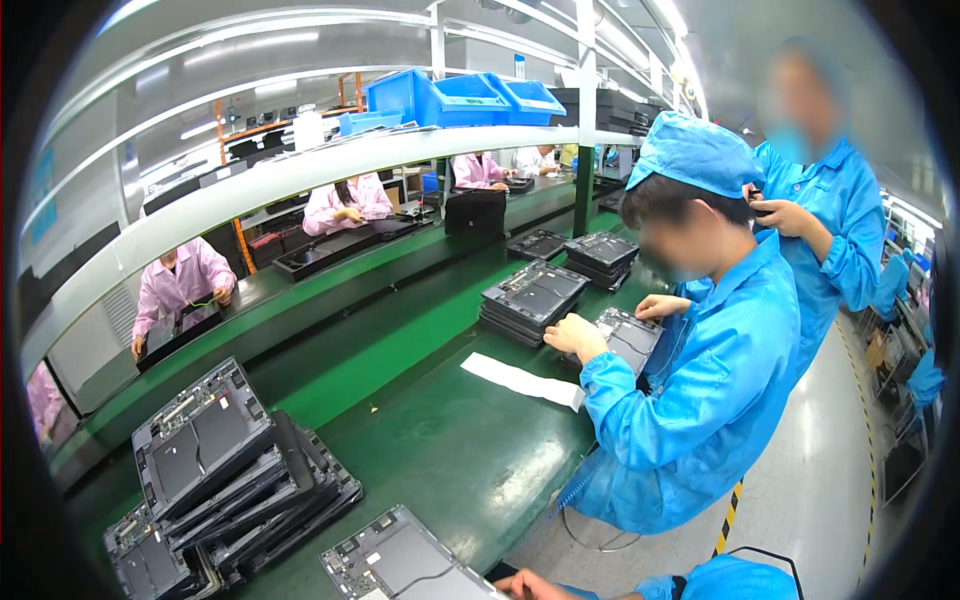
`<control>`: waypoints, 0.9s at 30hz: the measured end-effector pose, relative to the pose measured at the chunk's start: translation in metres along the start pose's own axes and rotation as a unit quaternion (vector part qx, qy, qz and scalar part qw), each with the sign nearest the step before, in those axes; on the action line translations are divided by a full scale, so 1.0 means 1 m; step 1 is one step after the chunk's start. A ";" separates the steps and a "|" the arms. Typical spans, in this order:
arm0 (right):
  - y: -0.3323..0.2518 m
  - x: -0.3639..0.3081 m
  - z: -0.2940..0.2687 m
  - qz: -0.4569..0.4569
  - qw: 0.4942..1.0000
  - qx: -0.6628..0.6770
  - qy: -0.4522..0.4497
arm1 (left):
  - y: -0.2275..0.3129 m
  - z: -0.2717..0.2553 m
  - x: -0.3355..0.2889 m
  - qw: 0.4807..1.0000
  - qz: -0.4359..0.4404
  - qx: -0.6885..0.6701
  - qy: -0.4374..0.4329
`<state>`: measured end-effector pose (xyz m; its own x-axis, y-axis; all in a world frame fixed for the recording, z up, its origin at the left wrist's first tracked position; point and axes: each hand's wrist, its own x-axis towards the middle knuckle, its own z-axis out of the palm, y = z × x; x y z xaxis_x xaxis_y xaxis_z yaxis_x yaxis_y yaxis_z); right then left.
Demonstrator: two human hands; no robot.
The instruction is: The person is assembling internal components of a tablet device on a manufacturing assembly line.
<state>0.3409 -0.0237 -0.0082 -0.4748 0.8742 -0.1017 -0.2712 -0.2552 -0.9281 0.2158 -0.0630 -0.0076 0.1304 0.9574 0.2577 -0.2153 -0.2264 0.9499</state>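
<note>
At the lower edge my right hand (537,585) shows only in part, its fingers curled beside the right end of an opened laptop base (415,555). Whatever those fingers hold is hidden by the picture's edge. That base lies with its inside up, showing a circuit board, a black battery and a dark cable; its near part is cut off. A blue sleeve (730,580) and a dark wristband belong to my right arm. My left hand is out of the picture. To the left, similar laptop bases (205,440) are piled up, the upper ones askew.
Along the green bench (470,440) a co-worker in blue (700,350) handles another laptop base (628,338) beside stacked bases (535,292). A white strip (522,380) lies nearby. Blue bins (440,100) sit on the overhead shelf. Another person in blue (840,230) stands behind; people in pink work opposite.
</note>
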 end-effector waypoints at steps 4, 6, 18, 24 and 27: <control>-0.031 0.058 -0.038 -0.031 0.988 -0.137 -0.058 | 0.009 -0.014 -0.002 0.993 0.054 0.079 -0.070; -0.058 0.091 -0.072 0.011 0.974 -0.206 -0.091 | 0.017 -0.022 -0.015 0.987 0.062 0.132 -0.073; -0.063 0.246 -0.035 0.014 0.983 -0.134 -0.124 | 0.038 -0.161 0.007 0.860 0.014 0.463 0.215; -0.045 0.251 -0.020 -0.071 0.981 -0.171 -0.063 | 0.066 -0.170 -0.006 0.817 0.074 0.542 0.181; -0.032 0.268 -0.029 -0.162 0.970 -0.175 -0.054 | 0.072 -0.174 -0.003 0.846 0.049 0.521 0.102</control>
<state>0.2469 0.2307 -0.0164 -0.5028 0.8315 0.2362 -0.1285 0.1984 -0.9717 0.0312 -0.0509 0.0294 -0.0304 0.9119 0.4092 0.7679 -0.2408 0.5936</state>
